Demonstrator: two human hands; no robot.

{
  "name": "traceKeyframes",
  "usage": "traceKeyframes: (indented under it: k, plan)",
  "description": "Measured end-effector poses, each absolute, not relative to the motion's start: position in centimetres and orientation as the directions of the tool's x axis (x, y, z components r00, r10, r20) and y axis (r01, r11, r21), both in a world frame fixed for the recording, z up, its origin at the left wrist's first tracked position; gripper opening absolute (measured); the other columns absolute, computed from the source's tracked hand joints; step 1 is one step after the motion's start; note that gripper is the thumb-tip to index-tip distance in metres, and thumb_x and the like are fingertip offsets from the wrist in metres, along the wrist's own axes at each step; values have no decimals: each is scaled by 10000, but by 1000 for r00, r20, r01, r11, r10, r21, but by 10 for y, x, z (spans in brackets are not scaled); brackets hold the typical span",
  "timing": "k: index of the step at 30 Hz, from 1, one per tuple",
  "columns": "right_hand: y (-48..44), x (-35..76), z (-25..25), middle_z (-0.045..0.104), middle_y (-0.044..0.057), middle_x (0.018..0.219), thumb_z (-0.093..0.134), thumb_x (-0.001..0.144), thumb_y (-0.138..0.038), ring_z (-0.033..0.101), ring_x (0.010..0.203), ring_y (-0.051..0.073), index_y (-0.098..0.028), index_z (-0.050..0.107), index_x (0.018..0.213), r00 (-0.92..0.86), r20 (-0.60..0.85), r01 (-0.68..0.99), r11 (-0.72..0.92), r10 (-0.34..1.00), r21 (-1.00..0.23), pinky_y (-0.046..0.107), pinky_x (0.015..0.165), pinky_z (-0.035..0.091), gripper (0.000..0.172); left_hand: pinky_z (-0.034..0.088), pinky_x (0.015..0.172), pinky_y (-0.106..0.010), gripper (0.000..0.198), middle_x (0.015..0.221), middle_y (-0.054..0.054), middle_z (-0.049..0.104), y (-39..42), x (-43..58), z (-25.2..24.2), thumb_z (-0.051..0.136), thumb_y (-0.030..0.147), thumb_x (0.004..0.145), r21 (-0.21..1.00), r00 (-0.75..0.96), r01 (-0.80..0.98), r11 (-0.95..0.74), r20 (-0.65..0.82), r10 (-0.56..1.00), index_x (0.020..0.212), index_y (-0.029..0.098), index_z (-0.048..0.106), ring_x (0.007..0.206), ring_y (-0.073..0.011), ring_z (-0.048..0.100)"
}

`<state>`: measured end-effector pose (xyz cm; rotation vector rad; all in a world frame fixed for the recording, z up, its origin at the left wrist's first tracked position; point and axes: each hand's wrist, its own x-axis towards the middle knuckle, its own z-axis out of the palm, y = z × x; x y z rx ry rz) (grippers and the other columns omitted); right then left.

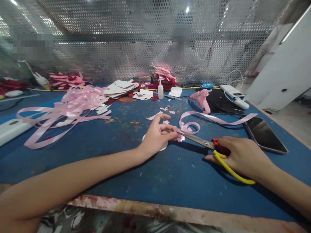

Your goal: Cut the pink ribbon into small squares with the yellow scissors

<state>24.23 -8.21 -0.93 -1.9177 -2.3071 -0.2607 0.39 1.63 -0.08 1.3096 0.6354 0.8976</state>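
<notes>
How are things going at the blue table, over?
Left hand: at the pink ribbon, grip unclear. Right hand: holding scissors, tips close to the left hand. Small pink scraps nearby; no evident obstruction.

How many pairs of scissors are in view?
1: yellow-and-red-handled scissors in the right hand, blades pointing toward the left hand. Others may be hidden under the pink ribbon pile.

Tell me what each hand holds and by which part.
Right hand: scissors, by the handles. Left hand: apparently pink ribbon, near the blade tips.
</notes>
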Motion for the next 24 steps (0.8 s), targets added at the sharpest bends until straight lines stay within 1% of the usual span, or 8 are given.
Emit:
traceKeyframes:
  k: [3, 6, 13, 20, 24]
  plan:
    - [-82, 242, -9, 557, 9, 560, 445, 747, -687, 509, 486, 154, -211, 472, 579, -196, 222, 981, 190, 955, 49, 246, 467, 222, 505, 538, 702, -279, 484, 749, 6, 667, 16, 4, -1, 689, 96, 672, 988, 524, -157, -4, 87, 847, 1016, 196, 363, 654, -133, 673]
    - [-82, 242, -9, 556, 9, 554, 447, 748, -682, 503, 476, 148, -211, 479, 578, -200, 239, 980, 196, 950, 42, 247, 463, 214, 502, 532, 691, -262, 510, 743, 25, 646, 15, 4, 1, 712, 100, 647, 993, 515, -117, -33, 89, 853, 1012, 199, 370, 645, -118, 661]
    - [-82, 241, -8, 546, 6, 546, 439, 745, -692, 483, 460, 139, -209, 489, 578, -203, 254, 979, 199, 946, 43, 251, 461, 200, 514, 526, 689, -282, 507, 726, 38, 611, 16, 3, -1, 704, 114, 657, 996, 503, -70, -49, 78, 861, 1027, 202, 368, 646, -130, 658]
    - [-83, 241, -9, 563, 13, 566, 398, 755, -720, 502, 494, 155, -209, 473, 577, -215, 183, 977, 213, 959, 31, 252, 473, 205, 547, 528, 683, -276, 523, 733, 52, 575, 17, 2, -6, 696, 107, 657, 994, 543, -67, -81, 104, 834, 1041, 227, 362, 669, -129, 653]
    - [-83, 240, -8, 562, 13, 557, 379, 776, -710, 497, 484, 148, -206, 488, 582, -229, 185, 973, 227, 956, 28, 254, 470, 200, 550, 537, 690, -298, 535, 733, 52, 566, 17, 2, -6, 707, 119, 650, 994, 550, -72, -82, 108, 828, 1037, 232, 356, 660, -136, 652]
